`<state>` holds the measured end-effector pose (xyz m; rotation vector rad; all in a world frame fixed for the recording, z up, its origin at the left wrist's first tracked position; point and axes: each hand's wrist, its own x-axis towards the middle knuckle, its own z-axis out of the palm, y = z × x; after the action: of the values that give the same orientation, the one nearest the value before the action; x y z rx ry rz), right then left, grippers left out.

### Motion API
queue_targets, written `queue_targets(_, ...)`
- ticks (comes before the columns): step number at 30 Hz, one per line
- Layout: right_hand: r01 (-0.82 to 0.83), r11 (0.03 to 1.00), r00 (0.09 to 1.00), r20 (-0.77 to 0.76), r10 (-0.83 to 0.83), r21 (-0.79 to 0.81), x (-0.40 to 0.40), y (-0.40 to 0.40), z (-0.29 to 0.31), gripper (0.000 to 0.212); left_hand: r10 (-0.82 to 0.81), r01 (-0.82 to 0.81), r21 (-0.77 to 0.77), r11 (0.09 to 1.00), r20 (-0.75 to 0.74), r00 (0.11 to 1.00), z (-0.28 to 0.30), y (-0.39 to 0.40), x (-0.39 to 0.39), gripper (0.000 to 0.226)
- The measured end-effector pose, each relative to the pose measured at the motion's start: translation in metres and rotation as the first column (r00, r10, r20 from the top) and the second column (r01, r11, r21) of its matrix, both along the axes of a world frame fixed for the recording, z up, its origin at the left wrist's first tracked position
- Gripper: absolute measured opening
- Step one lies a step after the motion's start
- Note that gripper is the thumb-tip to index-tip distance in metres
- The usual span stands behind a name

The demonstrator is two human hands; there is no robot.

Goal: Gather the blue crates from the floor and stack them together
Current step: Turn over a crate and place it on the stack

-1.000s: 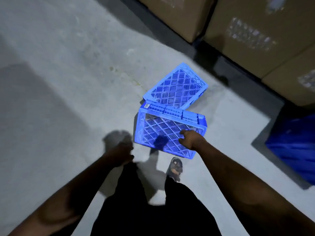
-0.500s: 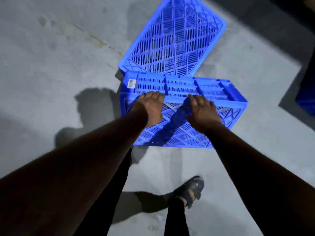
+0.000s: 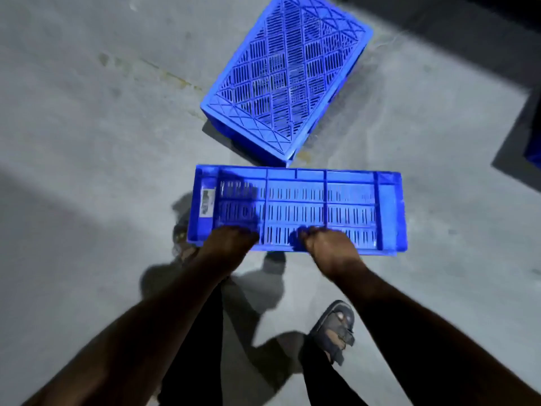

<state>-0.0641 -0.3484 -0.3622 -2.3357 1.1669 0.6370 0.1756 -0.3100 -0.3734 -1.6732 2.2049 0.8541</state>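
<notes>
Item 1. Grey concrete floor (image 3: 87, 142): stained, partly shadowed, carries all that follows.

Item 2. Left hand (image 3: 231, 241): fingers curled over the near edge of the held crate, left of its middle; gripping it.

Item 3. Blue slotted plastic crate, held (image 3: 297, 209): turned so that one long slotted side wall faces the camera, a small label (image 3: 207, 200) at its left end. Appears lifted clear of the floor, directly in front of the person's legs; its far edge lies just beside the near corner of the second crate, contact between them not determinable.

Item 4. Blue lattice-bottomed plastic crate, upturned (image 3: 288, 74): rests on the floor beyond the held crate, set at an angle to it, base uppermost.

Item 5. Right hand (image 3: 328, 249): fingers curled over the same near edge, right of centre; gripping the held crate.

Item 6. Dark sandal (image 3: 335, 326): on the foot below the right hand.

Item 7. Further blue object (image 3: 534, 142): at the right edge, cropped; identity not determinable.

Risks, judged. Both hands sit close together on one edge, so the crate hangs from that edge and could swing or twist out of the grip. The two crates face different ways and lie askew; set down without turning and squaring, the held one would likely perch crooked and slide off. The feet stand under the load if it drops.
</notes>
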Motion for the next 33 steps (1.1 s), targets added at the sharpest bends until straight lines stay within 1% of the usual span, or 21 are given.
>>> queue_targets(1,-0.019,1.0,1.0,0.001,0.019,0.024,-0.002,0.017,-0.002,0.036,0.013,-0.011,0.069,0.998,-0.024,1.0,-0.001,0.011,-0.003,0.026)
queue_targets(2,-0.026,0.998,1.0,0.0,0.026,0.049,-0.001,0.029,-0.002,0.039,0.045,-0.043,0.07,0.997,-0.024,0.999,0.001,0.018,-0.001,0.024)
queue_targets(4,-0.053,0.992,0.998,-0.014,0.055,0.115,-0.007,0.05,-0.005,0.039,0.255,-0.252,0.151,0.956,-0.004,0.967,-0.017,0.034,-0.006,0.02)
queue_targets(6,-0.02,0.984,0.998,0.061,0.01,0.179,-0.012,0.054,-0.014,0.032,0.543,-0.493,0.369,0.788,-0.037,0.839,-0.031,0.043,-0.007,0.032)
queue_targets(7,0.033,0.985,0.989,0.133,-0.056,0.169,-0.013,0.051,-0.019,0.024,0.622,-0.551,0.393,0.736,-0.071,0.78,-0.036,0.042,-0.006,0.038)
queue_targets(8,0.107,0.984,0.967,0.214,-0.136,0.142,-0.013,0.044,-0.021,0.016,0.617,-0.548,0.348,0.761,-0.124,0.777,-0.035,0.037,-0.007,0.036)
queue_targets(9,0.186,0.979,0.938,0.282,-0.203,0.086,-0.013,0.034,-0.025,0.012,0.531,-0.503,0.178,0.846,-0.189,0.826,-0.031,0.026,-0.007,0.031)
queue_targets(10,0.244,0.97,0.916,0.329,-0.232,0.004,-0.012,0.02,-0.028,0.015,0.378,-0.398,-0.039,0.917,-0.241,0.894,-0.031,0.01,-0.005,0.03)
queue_targets(11,0.277,0.957,0.909,0.347,-0.232,-0.088,-0.011,0.004,-0.034,0.024,0.218,-0.272,-0.222,0.936,-0.238,0.946,-0.029,-0.008,-0.004,0.033)
queue_targets(12,0.294,0.941,0.915,0.334,-0.226,-0.167,-0.008,-0.012,-0.037,0.036,0.127,-0.187,-0.338,0.922,-0.194,0.973,-0.029,-0.026,-0.003,0.041)
queue_targets(13,0.293,0.934,0.93,0.289,-0.228,-0.204,-0.004,-0.027,-0.043,0.048,0.119,-0.163,-0.367,0.916,-0.141,0.983,-0.038,-0.043,0.0,0.05)
queue_targets(14,0.276,0.942,0.946,0.227,-0.231,-0.19,-0.001,-0.04,-0.048,0.058,0.139,-0.165,-0.327,0.931,-0.101,0.985,-0.044,-0.058,0.001,0.059)
queue_targets(15,0.254,0.957,0.961,0.15,-0.233,-0.142,0.001,-0.049,-0.053,0.064,0.168,-0.178,-0.227,0.957,-0.062,0.984,-0.053,-0.07,0.0,0.064)
queue_targets(17,0.203,0.978,0.979,0.0,-0.204,-0.054,0.006,-0.06,-0.061,0.064,0.111,-0.108,-0.058,0.992,0.054,0.992,-0.061,-0.088,-0.004,0.057)
queue_targets(18,0.185,0.981,0.982,-0.036,-0.187,-0.06,0.007,-0.062,-0.062,0.059,0.065,-0.064,-0.014,0.998,0.08,0.995,-0.061,-0.091,-0.004,0.049)
queue_targets(21,0.137,0.987,0.99,-0.032,-0.14,-0.082,0.007,-0.065,-0.051,0.045,0.052,-0.052,0.046,0.998,0.006,0.999,-0.048,-0.085,0.006,0.04)
queue_targets(24,0.055,0.997,0.998,-0.046,-0.052,0.056,0.007,-0.057,-0.022,0.045,0.085,-0.079,0.107,0.991,-0.058,0.995,-0.019,-0.065,0.011,0.045)
queue_targets(26,0.014,0.999,0.999,-0.044,-0.012,0.051,0.004,-0.045,-0.004,0.045,0.166,-0.146,0.177,0.973,-0.106,0.98,0.0,-0.052,0.009,0.037)
queue_targets(27,0.005,0.999,0.999,-0.04,-0.003,0.035,0.003,-0.036,0.005,0.044,0.154,-0.135,0.178,0.975,-0.098,0.983,0.007,-0.044,0.007,0.034)
queue_targets(30,0.024,0.998,0.998,-0.052,-0.02,0.066,0.001,-0.01,0.016,0.044,-0.075,0.068,0.105,0.992,0.067,0.995,0.013,-0.018,-0.005,0.033)
queue_targets(33,0.026,0.991,0.995,-0.099,-0.013,0.13,-0.001,0.017,-0.005,0.034,-0.162,0.147,0.163,0.976,0.081,0.983,-0.012,0.014,-0.017,0.032)
